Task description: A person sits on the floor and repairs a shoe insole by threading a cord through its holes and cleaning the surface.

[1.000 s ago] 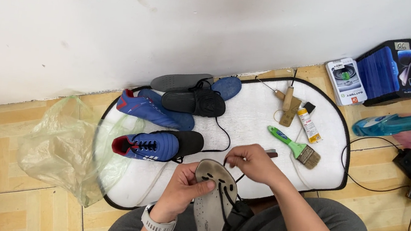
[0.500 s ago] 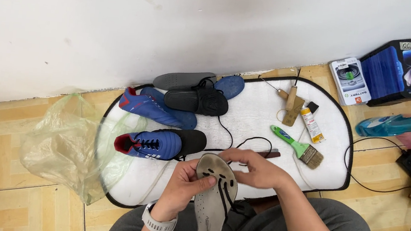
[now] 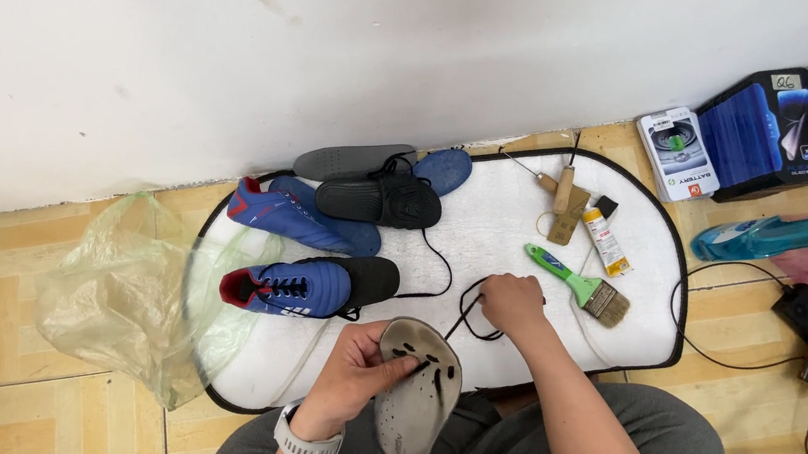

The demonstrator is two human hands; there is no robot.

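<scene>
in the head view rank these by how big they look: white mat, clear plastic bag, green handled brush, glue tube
1. white mat, by far the largest.
2. clear plastic bag, crumpled at the mat's left end.
3. green handled brush and glue tube: they look nearly alike in length; the brush seems slightly longer, but I would not rank them firmly.

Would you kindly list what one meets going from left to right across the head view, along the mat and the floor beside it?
Plastic bag → blue shoe → left hand → right hand → green brush → glue tube → blue box
</scene>
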